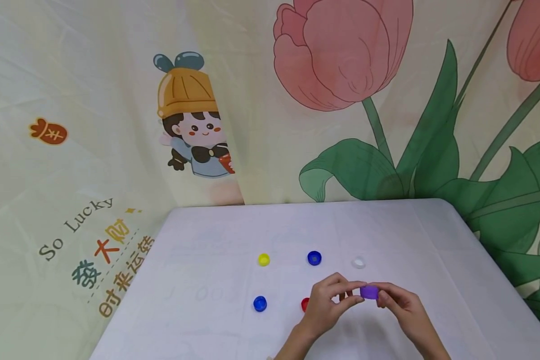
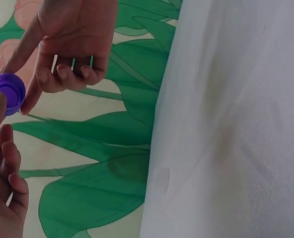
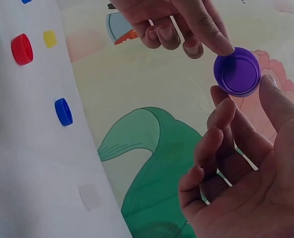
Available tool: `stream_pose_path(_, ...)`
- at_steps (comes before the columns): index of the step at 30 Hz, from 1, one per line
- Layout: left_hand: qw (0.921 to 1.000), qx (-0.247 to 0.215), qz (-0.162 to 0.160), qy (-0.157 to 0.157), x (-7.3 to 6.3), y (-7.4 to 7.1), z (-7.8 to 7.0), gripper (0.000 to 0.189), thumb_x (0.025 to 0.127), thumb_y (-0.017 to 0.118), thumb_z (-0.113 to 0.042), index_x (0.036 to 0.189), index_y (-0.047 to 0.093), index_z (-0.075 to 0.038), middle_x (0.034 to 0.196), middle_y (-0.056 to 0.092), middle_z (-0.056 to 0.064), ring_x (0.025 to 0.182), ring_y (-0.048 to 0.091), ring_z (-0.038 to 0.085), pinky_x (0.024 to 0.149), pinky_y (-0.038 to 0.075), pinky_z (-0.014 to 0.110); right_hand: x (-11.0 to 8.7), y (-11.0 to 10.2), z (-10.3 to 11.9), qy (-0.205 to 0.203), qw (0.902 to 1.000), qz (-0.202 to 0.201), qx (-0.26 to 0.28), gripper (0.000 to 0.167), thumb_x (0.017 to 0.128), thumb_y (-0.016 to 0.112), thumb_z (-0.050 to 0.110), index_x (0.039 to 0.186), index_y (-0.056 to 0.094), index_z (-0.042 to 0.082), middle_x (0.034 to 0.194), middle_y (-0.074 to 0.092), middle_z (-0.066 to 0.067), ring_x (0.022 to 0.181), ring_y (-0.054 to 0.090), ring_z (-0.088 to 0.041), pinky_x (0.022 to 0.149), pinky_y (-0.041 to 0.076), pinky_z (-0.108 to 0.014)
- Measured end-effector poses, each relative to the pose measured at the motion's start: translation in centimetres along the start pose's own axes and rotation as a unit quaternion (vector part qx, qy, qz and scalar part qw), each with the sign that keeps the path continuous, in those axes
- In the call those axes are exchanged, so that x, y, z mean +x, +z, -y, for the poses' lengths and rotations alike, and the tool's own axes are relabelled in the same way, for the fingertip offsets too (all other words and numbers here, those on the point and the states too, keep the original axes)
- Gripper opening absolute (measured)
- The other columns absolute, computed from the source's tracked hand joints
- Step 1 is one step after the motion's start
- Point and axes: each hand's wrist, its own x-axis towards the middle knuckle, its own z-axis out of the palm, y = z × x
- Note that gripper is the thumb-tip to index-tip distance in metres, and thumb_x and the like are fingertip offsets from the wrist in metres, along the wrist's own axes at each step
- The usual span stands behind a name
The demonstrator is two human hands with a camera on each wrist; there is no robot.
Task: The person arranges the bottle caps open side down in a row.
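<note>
A purple bottle cap (image 1: 369, 292) is held above the white table between both hands. My left hand (image 1: 324, 302) pinches it at one side with thumb and index finger. From the other side my right hand (image 1: 402, 305) grips its edge with thumb and fingertips. In the right wrist view the hollow inside of the purple cap (image 3: 240, 73) shows. A red cap (image 1: 304, 304) is partly hidden behind the left hand. Just beyond the hands lies a clear cap (image 1: 358, 262).
On the white table (image 1: 207, 240) lie a yellow cap (image 1: 263, 259), a blue cap (image 1: 314, 258) at the back and another blue cap (image 1: 260, 303) nearer the front. Behind the table's far edge hangs a printed cloth (image 1: 261, 125) with tulips and a cartoon figure.
</note>
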Motion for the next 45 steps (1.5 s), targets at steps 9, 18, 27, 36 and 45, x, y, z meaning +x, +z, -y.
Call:
stream_pose_path(9,0.9998,-0.006,0.005,0.017,-0.1,0.3,0.4,0.023,0.074,0.074,0.001,0.096,0.07,0.0,0.07,0.055,0.001,0.06,0.05,0.008,0.055,0.04,0.008,-0.1,-0.2,-0.2,-0.01,0.9997,0.015,0.015,0.023,0.095,0.052,0.013,0.109,0.062,-0.002,0.095,0.066,-0.005,0.079,0.057,-0.015,0.07,0.048,-0.028)
stream_pose_path(18,0.9998,0.02,0.0,0.006,-1.3,1.4,3.0,0.033,0.074,0.077,-0.014,0.105,0.069,-0.004,0.07,0.054,-0.004,0.056,0.044,0.005,0.049,0.037,0.009,0.0,-0.1,-0.4,-0.025,0.9993,-0.026,-0.007,0.021,0.088,0.063,0.009,0.107,0.064,0.0,0.078,0.06,-0.004,0.073,0.054,-0.014,0.063,0.044,-0.024)
stream_pose_path(27,0.9993,0.037,-0.004,-0.006,-1.4,1.4,3.1,0.032,0.074,0.078,-0.019,0.102,0.07,-0.007,0.067,0.05,-0.006,0.055,0.04,0.004,0.048,0.032,0.007,0.0,-0.2,-0.9,-0.074,0.9967,-0.033,-0.005,0.028,0.08,0.069,0.002,0.107,0.064,0.001,0.071,0.051,-0.003,0.067,0.045,-0.015,0.059,0.037,-0.027)
stream_pose_path(36,0.9981,0.05,0.006,-0.035,-1.8,2.4,3.5,0.026,0.075,0.076,-0.023,0.098,0.072,-0.012,0.064,0.05,-0.007,0.056,0.041,0.004,0.05,0.031,0.007,-0.1,-0.6,-1.7,-0.076,0.9959,-0.033,-0.037,0.03,0.079,0.071,0.003,0.108,0.064,0.003,0.07,0.051,-0.002,0.064,0.045,-0.014,0.055,0.038,-0.027)
stream_pose_path(45,0.9833,0.157,-0.013,-0.092,-3.0,5.1,4.0,0.024,0.078,0.071,-0.033,0.095,0.073,-0.016,0.059,0.047,-0.012,0.055,0.038,-0.005,0.05,0.028,0.006,0.2,-1.1,-4.0,-0.023,0.9954,-0.039,-0.085,0.029,0.081,0.071,0.015,0.109,0.066,0.006,0.069,0.052,0.0,0.061,0.045,-0.012,0.052,0.038,-0.026)
